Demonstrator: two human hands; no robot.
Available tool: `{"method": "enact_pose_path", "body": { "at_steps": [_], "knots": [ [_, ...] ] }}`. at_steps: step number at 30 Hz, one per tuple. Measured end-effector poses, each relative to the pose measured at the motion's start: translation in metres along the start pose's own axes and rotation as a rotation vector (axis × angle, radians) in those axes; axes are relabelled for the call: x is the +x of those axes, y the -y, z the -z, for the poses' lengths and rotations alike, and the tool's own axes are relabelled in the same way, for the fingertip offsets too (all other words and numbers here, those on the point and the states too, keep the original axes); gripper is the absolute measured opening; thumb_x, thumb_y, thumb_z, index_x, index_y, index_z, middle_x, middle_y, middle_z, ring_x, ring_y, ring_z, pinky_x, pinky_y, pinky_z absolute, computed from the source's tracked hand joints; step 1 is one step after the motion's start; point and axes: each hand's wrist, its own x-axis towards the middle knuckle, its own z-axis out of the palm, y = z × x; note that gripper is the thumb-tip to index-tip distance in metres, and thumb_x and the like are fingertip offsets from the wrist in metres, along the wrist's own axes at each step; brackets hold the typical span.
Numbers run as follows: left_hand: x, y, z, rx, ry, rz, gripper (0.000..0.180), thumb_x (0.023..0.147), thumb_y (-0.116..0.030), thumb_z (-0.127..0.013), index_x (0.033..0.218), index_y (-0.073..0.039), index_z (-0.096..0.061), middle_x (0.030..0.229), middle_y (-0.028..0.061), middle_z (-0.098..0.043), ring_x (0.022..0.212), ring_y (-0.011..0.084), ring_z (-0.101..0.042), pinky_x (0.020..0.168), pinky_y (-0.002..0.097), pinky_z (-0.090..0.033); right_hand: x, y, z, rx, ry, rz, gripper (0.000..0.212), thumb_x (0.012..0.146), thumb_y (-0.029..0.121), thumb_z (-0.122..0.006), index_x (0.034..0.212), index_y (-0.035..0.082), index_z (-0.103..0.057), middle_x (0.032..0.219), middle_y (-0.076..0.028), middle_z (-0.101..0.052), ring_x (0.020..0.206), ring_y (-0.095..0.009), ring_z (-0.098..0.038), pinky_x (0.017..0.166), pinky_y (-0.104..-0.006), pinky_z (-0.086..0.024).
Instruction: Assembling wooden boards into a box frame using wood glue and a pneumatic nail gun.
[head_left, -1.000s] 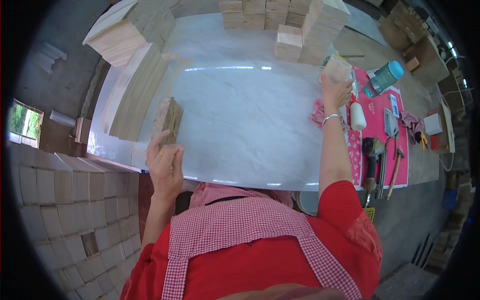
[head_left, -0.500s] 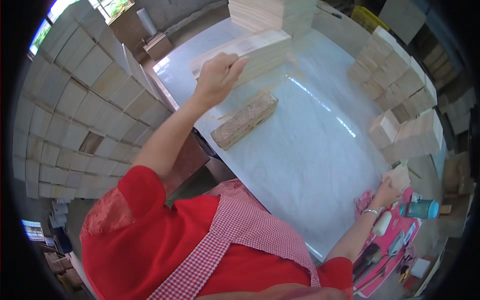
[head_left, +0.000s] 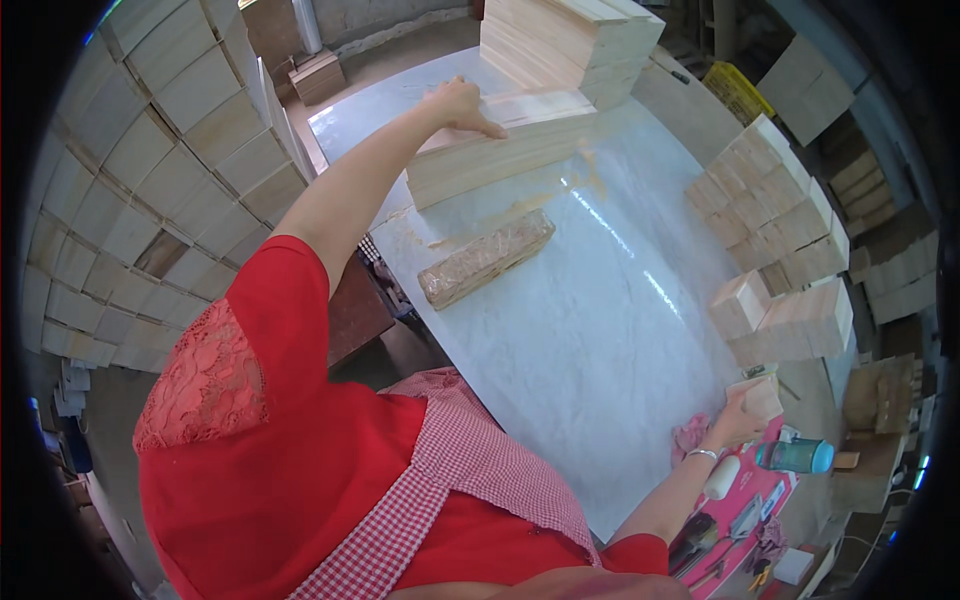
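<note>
My left hand [head_left: 462, 106] lies across the top of a long stack of pale wooden boards [head_left: 505, 158], its thumb at the near edge and its other fingers over the far side. Close to the stack, a brown block [head_left: 487, 258] that looks wrapped in clear film rests on the pale tabletop [head_left: 590, 380]. At the right edge of the table, my right hand [head_left: 736, 424] is closed around a pale squarish piece [head_left: 760, 396] whose material I cannot make out. Beside that wrist are a crumpled pink cloth [head_left: 691, 436] and a white rounded object [head_left: 721, 477].
Wooden blocks stand piled [head_left: 770, 200] along the right, with more [head_left: 565, 45] at the far end. A wall of stacked blocks [head_left: 190, 190] rises at left. By my right forearm, a teal bottle [head_left: 797, 456] and several tools lie on a pink sheet [head_left: 735, 535].
My left hand has gone from closed above the boards to spread across their top. My right hand stays at the pale piece. The whole view has shifted slightly.
</note>
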Motion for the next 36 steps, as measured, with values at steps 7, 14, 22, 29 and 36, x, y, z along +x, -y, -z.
{"method": "enact_pose_path", "body": {
  "at_steps": [7,14,22,29,36],
  "knots": [
    [-0.036,0.000,0.026,-0.020,-0.289,-0.291,0.102,0.056,-0.063,-0.082,0.131,0.001,-0.056,0.129,0.0197,-0.055,0.122,0.0336,-0.052,0.103,0.0543,-0.038,0.003,-0.003,0.037,0.163,-0.215,0.158,0.090,0.077,0.044,-0.081,0.138,-0.010,-0.041,0.127,-0.029,-0.057,0.115,-0.041,-0.057,0.102,-0.0473,-0.044],
    [-0.129,-0.029,-0.031,-0.042,-0.104,-1.054,0.088,0.065,-0.051,-0.080,0.135,-0.004,-0.053,0.131,0.0185,-0.054,0.130,0.0338,-0.046,0.108,0.0567,-0.033,-0.086,-0.008,0.083,1.316,0.483,0.041,0.065,0.086,0.007,-0.074,0.140,-0.002,-0.039,0.129,-0.015,-0.057,0.112,-0.021,-0.058,0.094,-0.0335,-0.050],
    [-0.191,-0.049,-0.077,0.338,-0.214,-1.253,0.068,0.077,-0.038,-0.075,0.135,-0.009,-0.055,0.139,0.0129,-0.052,0.134,0.0311,-0.043,0.113,0.0547,-0.030,-0.197,-0.004,0.152,1.205,0.639,0.249,0.081,0.079,-0.003,-0.073,0.147,0.001,-0.030,0.143,-0.014,-0.044,0.131,-0.023,-0.045,0.108,-0.0365,-0.040],
    [-0.183,-0.078,-0.062,0.232,0.051,-1.150,0.026,0.088,-0.026,-0.064,0.109,-0.014,-0.072,0.111,0.0074,-0.071,0.105,0.0299,-0.066,0.091,0.0444,-0.050,-0.216,-0.003,0.179,1.173,0.727,0.228,0.087,0.076,-0.002,-0.074,0.150,0.002,-0.027,0.148,-0.015,-0.041,0.137,-0.026,-0.041,0.111,-0.0394,-0.037],
    [-0.109,-0.107,-0.074,-0.033,0.353,-1.091,0.054,0.075,-0.042,-0.075,0.115,-0.007,-0.066,0.115,0.0195,-0.065,0.112,0.0374,-0.058,0.093,0.0476,-0.045,-0.220,-0.004,0.184,1.190,0.772,0.222,0.088,0.075,0.000,-0.073,0.150,0.002,-0.026,0.150,-0.016,-0.040,0.138,-0.026,-0.040,0.112,-0.0399,-0.036]
  ]
}}
